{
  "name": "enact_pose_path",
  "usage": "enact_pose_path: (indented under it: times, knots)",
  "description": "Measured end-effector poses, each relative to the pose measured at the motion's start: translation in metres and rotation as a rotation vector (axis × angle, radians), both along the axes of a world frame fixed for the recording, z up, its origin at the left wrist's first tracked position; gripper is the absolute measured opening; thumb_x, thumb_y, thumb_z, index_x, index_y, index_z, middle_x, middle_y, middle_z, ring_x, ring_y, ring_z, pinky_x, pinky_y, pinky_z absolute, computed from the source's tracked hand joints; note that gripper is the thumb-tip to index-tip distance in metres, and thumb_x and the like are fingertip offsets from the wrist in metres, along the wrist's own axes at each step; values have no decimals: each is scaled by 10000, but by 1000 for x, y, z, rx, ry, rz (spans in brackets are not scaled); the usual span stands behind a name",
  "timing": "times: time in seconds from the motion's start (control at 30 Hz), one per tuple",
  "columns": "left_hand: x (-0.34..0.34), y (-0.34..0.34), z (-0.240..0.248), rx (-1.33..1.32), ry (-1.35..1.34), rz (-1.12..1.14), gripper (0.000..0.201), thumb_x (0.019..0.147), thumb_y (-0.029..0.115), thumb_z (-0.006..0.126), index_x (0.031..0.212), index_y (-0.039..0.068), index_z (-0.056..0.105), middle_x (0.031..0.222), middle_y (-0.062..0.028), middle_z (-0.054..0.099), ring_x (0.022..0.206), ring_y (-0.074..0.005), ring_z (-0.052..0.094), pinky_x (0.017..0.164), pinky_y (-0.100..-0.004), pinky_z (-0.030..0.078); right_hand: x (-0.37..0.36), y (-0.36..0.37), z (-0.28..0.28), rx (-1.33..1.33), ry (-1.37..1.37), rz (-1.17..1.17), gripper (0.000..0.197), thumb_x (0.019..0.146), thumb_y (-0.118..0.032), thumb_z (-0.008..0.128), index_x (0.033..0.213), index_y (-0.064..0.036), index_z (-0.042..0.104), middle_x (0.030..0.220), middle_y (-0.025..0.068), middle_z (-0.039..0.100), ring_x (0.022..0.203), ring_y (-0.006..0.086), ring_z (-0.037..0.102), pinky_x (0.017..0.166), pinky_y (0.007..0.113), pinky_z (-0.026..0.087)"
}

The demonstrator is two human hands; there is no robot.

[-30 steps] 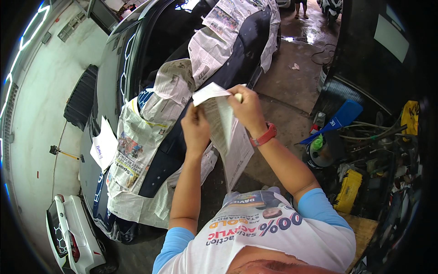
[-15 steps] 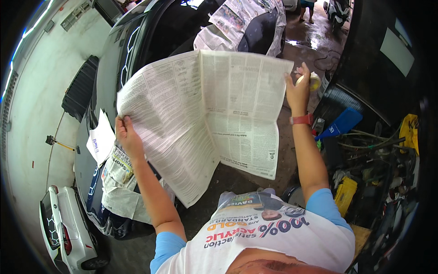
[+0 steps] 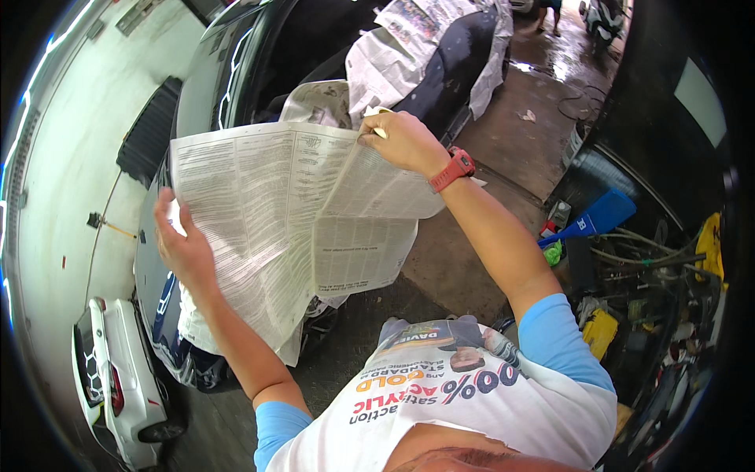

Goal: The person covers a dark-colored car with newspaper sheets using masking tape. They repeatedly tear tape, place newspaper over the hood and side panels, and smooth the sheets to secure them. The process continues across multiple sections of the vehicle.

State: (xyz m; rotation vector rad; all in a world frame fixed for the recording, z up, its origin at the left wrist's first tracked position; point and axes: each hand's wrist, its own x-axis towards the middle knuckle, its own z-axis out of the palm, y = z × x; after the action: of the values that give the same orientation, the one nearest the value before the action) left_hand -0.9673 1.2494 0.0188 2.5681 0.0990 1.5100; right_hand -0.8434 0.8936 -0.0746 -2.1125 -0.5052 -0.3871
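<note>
A large printed newspaper sheet (image 3: 244,181) spreads in front of me, with a folded flap on its right. My right hand (image 3: 403,141), closed, pinches the sheet's upper edge near the middle. A pale yellow thing (image 3: 377,122) shows at its fingers, partly hidden; it may be a roll of masking tape. At the sheet's left edge is my left hand (image 3: 187,248), thumb and fingers apart, slightly blurred. Behind the sheet, more newspaper (image 3: 401,51) covers part of a dark car (image 3: 314,39).
A white car (image 3: 130,385) stands at lower left beside a pale wall (image 3: 71,181). On the right are a blue long-handled tool (image 3: 598,211), hoses and cluttered parts (image 3: 653,307). A person's legs (image 3: 549,17) and a motorcycle (image 3: 604,20) show at the back.
My right hand has swung leftward, folding the newspaper's right side inward. My left hand has moved a little left and its grip has loosened. The sheet has shifted left toward the car.
</note>
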Motion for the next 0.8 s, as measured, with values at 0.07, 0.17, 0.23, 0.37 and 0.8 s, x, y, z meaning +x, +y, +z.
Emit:
enact_pose_path:
  times: [0.07, 0.17, 0.23, 0.37, 0.8]
  knots:
    - [-4, -37, 6, 370, -282, 74, 493, 970, 290, 751, 1387, 65, 618, 1358, -136, 683, 1357, -333, 587, 1148, -461, 437, -5, 17, 3, -11, -29, 104, 227, 941, -266, 718, 997, -48, 738, 882, 194, 726, 818, 385, 708, 741, 448, 531]
    - [-8, -85, -12, 425, 151, -324, 505, 925, 354, 783, 1328, 84, 645, 1321, -127, 688, 1278, -310, 620, 1073, -472, 468, -23, 45, 16, -108, -86, 273, 222, 952, -263, 694, 999, -50, 740, 899, 180, 724, 836, 390, 702, 758, 454, 536]
    - [4, -98, -26, 426, 408, -452, 348, 970, 395, 719, 1137, 93, 673, 1111, -119, 720, 1058, -314, 686, 904, -473, 512, -29, 56, 17, -208, -193, 412, 241, 964, -292, 665, 1009, -70, 749, 943, 143, 731, 881, 397, 699, 788, 465, 549]
    - [13, -86, -64, 446, 647, -525, 276, 1015, 366, 657, 938, 101, 649, 698, -108, 664, 664, -366, 663, 616, -475, 500, -47, 49, 15, -237, -112, 467, 211, 966, -238, 690, 1042, -50, 750, 847, 145, 713, 828, 371, 711, 747, 419, 545]
    - [-13, -56, -62, -97, 706, -494, 249, 978, 344, 728, 928, 100, 720, 690, -172, 646, 678, -384, 658, 606, -454, 493, -53, 26, -34, -270, 302, 410, 243, 921, -249, 752, 1013, -24, 749, 831, 224, 684, 784, 419, 664, 713, 420, 513]
